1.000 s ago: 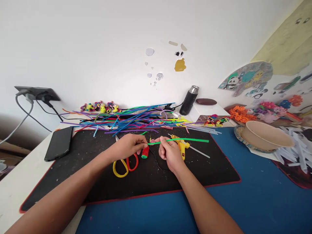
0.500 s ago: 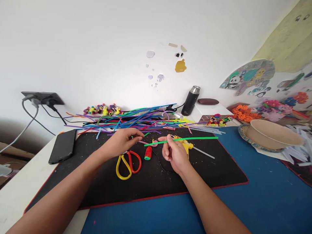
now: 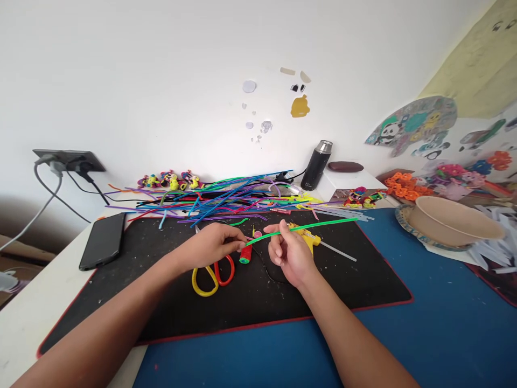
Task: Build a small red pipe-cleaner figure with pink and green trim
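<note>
Pinching one end of a green pipe cleaner (image 3: pixel 315 225) with the thumb and fingers of my left hand (image 3: pixel 216 245), I grip its length in my right hand (image 3: pixel 294 254), thumb on top and fingers loosely curled, above a black mat (image 3: pixel 355 285). The strip is nearly straight, as yet unshaped. Scissors (image 3: pixel 217 276) lie below my left hand, handles toward me; a red roll (image 3: pixel 245 253) with a green end, near the pinched tip, looks already wound. A yellow glue gun (image 3: pixel 309 238) rests behind my right hand. Farther back, loose pipe cleaners (image 3: pixel 220 200) lie heaped, apparently unused, before small figures (image 3: pixel 176 184) that look finished.
</note>
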Available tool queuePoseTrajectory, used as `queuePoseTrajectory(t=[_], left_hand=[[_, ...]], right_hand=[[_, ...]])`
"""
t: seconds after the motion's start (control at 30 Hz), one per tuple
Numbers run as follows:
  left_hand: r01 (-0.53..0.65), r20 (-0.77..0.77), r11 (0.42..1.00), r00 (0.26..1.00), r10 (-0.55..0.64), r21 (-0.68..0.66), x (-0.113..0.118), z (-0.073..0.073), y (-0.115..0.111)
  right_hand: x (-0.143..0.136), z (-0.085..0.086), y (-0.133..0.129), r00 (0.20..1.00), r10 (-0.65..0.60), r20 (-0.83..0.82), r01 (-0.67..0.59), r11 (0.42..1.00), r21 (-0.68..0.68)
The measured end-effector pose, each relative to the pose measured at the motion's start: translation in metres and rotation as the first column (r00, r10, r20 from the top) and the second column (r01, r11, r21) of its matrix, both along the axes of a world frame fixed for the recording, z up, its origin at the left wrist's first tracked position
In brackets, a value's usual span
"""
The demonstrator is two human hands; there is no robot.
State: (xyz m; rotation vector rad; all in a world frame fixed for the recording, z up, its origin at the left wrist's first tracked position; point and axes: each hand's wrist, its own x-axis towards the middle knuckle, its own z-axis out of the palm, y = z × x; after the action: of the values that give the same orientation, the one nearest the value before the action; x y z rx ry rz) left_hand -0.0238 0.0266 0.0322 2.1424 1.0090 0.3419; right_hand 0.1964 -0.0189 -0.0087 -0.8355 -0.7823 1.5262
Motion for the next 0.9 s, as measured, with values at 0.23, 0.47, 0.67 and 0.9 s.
queuePoseTrajectory(t=[0.23, 0.47, 0.67, 0.9], left_hand=[[-0.004, -0.019, 1.000, 1.000, 0.004, 0.028, -0.0022, -0.0028, 0.0020], [-0.052, -0.001, 0.997, 0.999, 0.052, 0.060, -0.0062, -0.0013, 0.0044], [-0.141, 0.108, 0.989, 0.985, 0.136, 0.040, -0.0074, 0.0005, 0.0047], [-0.279, 0.222, 0.955, 0.942, 0.251, 0.102, -0.0096, -0.0002, 0.0071]], right_hand=[[-0.0007, 0.0024, -0.0020, 0.999, -0.007, 0.031, 0.007, 1.000, -0.023], [-0.0025, 0.0005, -0.0017, 0.996, -0.027, 0.087, 0.031, 0.998, -0.049], [-0.0008, -0.0005, -0.0015, 0.995, -0.029, 0.091, 0.034, 0.998, -0.056], [-0.0049, -0.0002, -0.0028, 0.994, 0.006, 0.108, 0.003, 0.997, -0.081]])
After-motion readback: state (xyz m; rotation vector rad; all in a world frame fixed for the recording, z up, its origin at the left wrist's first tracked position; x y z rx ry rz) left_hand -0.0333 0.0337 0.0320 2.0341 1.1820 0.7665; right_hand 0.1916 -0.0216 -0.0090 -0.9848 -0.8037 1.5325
